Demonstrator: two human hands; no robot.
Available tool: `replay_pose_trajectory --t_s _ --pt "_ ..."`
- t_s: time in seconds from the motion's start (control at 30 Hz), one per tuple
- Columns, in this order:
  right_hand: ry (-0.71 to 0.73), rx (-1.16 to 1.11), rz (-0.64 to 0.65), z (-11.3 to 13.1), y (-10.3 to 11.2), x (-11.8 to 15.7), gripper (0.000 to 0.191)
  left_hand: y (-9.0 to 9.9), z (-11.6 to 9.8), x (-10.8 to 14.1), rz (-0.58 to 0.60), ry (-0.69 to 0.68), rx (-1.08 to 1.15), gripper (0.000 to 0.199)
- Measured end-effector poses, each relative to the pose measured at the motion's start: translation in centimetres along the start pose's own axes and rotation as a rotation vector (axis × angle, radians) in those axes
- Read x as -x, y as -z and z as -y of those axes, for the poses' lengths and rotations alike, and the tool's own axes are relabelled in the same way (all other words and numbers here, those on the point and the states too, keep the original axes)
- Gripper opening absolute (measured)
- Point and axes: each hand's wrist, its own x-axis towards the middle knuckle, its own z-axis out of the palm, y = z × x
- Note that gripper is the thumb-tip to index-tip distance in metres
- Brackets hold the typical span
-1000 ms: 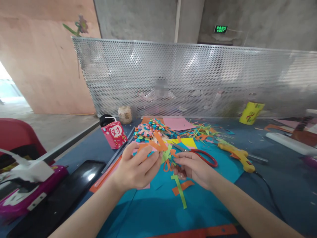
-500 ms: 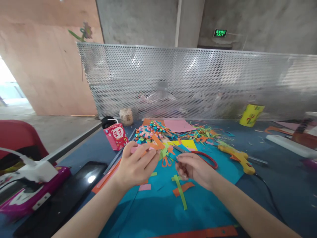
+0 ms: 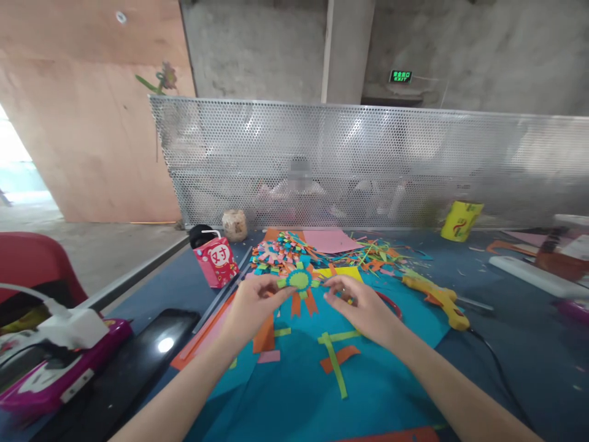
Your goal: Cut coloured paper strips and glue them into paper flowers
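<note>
A paper rosette (image 3: 300, 280) faces me, with a scalloped green and blue centre, green tabs around it and two orange tails below. My left hand (image 3: 256, 305) pinches its left side between thumb and fingers. At the right edge of the rosette is my right hand (image 3: 361, 307), its fingers curled and its thumb apart from the index finger; whether a fingertip touches the green tab I cannot tell. Behind the right hand shows the red handle of the scissors (image 3: 391, 305). Under both hands lies a blue paper sheet (image 3: 294, 380) with green strips (image 3: 335, 365) and an orange strip (image 3: 340, 360).
Paper scraps (image 3: 375, 255) and a colourful fringed paper pile (image 3: 280, 252) lie behind. A yellow glue gun (image 3: 439, 299) with its cord is at right. On the left are a drink carton (image 3: 215, 263), a phone (image 3: 151, 350) and a power strip (image 3: 87, 371). A perforated metal screen (image 3: 257, 153) stands behind.
The rosette has turned to show its round front, with the orange tails hanging down. My left hand has moved lower and opened the view of it. The right hand has lifted slightly.
</note>
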Motion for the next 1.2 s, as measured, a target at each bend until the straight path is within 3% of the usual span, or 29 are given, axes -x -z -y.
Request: replay_pose_trajectory --t_s 0.07,0.17,0.33,0.43,0.5,0.6,0.7,0.77,0.9,1.03,1.2 --pt "0.051 0.091 -0.016 -0.1 -0.3 0.1 0.034 -0.4 0.1 0.0 0.137 0.156 0.199 0.029" --pt "0.098 0.103 0.043 -0.3 -0.9 0.1 0.027 -1.0 0.1 0.2 0.231 0.225 0.316 0.031" --pt "0.132 0.122 0.057 -1.0 -1.3 -0.2 0.029 -1.6 0.5 0.2 0.250 0.159 0.258 0.031" --pt "0.172 0.172 0.015 -1.1 -1.1 -0.3 0.030 -0.5 0.3 0.0 0.277 0.074 0.210 0.026" --pt "0.184 0.210 -0.008 -1.0 -0.9 -0.3 0.028 1.5 0.2 0.3 0.209 0.012 0.068 0.029" --pt "0.200 0.241 -0.006 -0.8 -0.8 0.0 0.019 6.0 1.0 2.2 -0.017 -0.065 -0.356 0.037" --pt "0.255 0.300 -0.016 -0.6 -1.1 0.4 0.016 10.2 3.4 5.7 -0.126 0.034 -0.875 0.042" --pt "0.281 0.333 -0.022 -0.5 -1.4 0.7 0.017 11.9 5.2 7.9 -0.179 0.052 -1.069 0.041" --pt "0.286 0.361 -0.006 -0.5 -1.7 1.0 0.018 12.2 6.6 9.9 -0.184 0.082 -1.139 0.038" --pt "0.293 0.391 -0.003 -0.5 -1.5 1.0 0.016 11.2 5.4 9.2 -0.105 0.268 -1.131 0.047" --pt "0.312 0.434 -0.020 -0.2 -1.3 0.9 0.015 10.9 5.4 8.4 -0.149 0.432 -0.955 0.063"
